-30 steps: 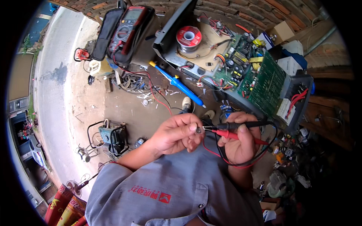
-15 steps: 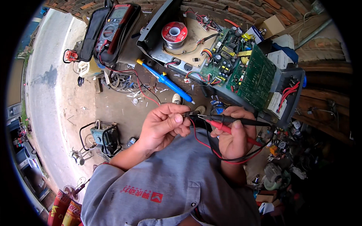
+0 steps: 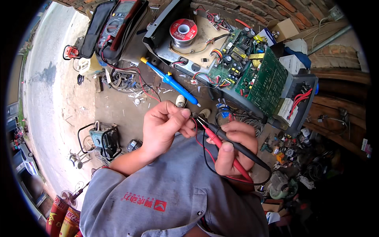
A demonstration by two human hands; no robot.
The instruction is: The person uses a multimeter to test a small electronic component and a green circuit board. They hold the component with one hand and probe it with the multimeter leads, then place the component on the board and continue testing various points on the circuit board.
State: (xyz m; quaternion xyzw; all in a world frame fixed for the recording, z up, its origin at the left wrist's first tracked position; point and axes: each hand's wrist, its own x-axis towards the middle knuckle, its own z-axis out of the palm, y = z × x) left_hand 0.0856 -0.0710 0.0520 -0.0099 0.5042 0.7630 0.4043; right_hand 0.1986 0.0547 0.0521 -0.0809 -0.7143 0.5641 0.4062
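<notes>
Head view: left hand pinches a small component; right hand grips two probes, tips beside it.

A brown, littered floor, seen from above.
White scraps and coiled cables lie around ten o'clock; a green, black-framed machine stands between eight and nine; jumbled parts at four.

Tiny part of indistinct shape; multimeter with top beyond upper edge
</notes>
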